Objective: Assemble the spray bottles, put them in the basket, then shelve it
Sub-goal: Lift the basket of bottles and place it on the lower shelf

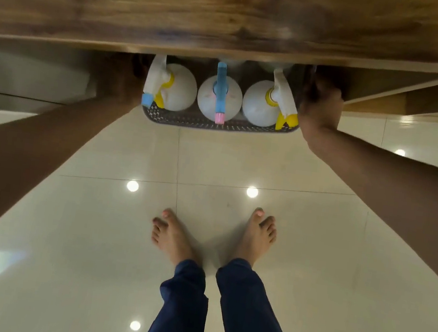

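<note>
Under the wooden tabletop [232,14] at 12 o'clock: dark basket [217,124] with three white spray bottles [219,99], gripped at both ends by left hand [129,78] and right hand [321,109].

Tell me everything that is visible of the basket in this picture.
The basket is dark, with a perforated wall, and looks like plastic. Only its near rim and wall show; the rest is hidden under the wooden top. It is held level above the floor, the left hand at one end and the right hand at the other. Three white spray bottles stand upright inside in a row, nozzles toward the person: left bottle, middle bottle, right bottle.
</note>
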